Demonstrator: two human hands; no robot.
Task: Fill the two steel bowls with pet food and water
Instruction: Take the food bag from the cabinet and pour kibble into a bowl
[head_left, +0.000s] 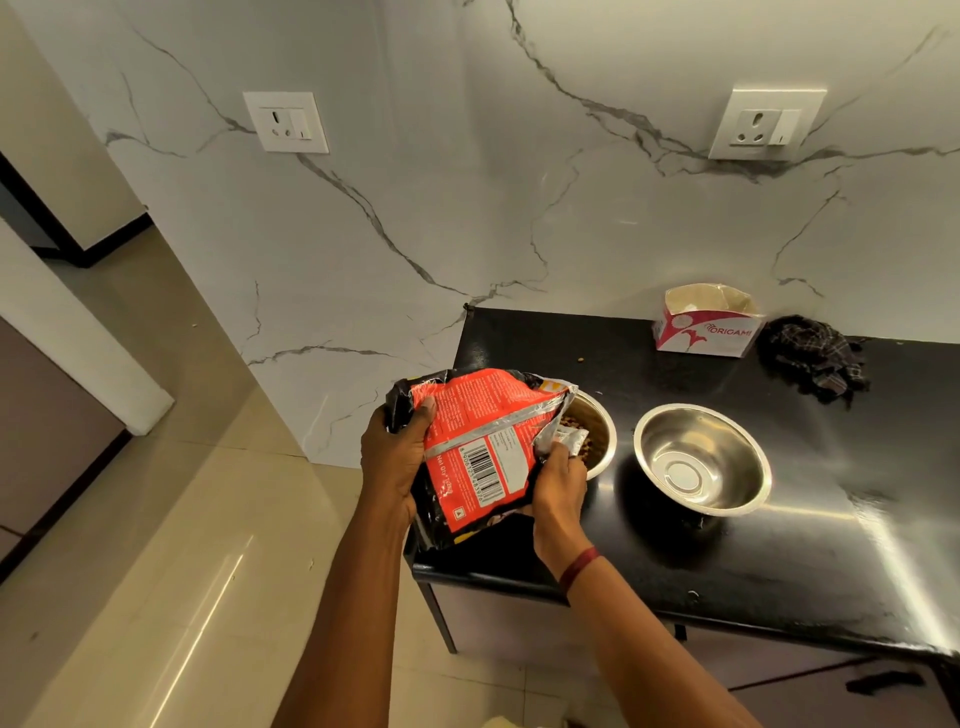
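A red and black pet food bag (470, 452) is tilted over the left steel bowl (597, 426), its open mouth at the bowl's rim. Brown kibble lies inside that bowl, which the bag partly hides. My left hand (392, 460) grips the bag's bottom end at its left side. My right hand (558, 480) grips the bag near its opening, close to the bowl. The right steel bowl (701, 460) stands beside it on the black counter (779, 561), with nothing in it.
A cut-open tissue box (706, 325) and a dark crumpled cloth (813, 358) sit at the back of the counter by the marble wall. A stray kibble piece (580, 359) lies behind the bowls. Tiled floor lies to the left of the counter's edge.
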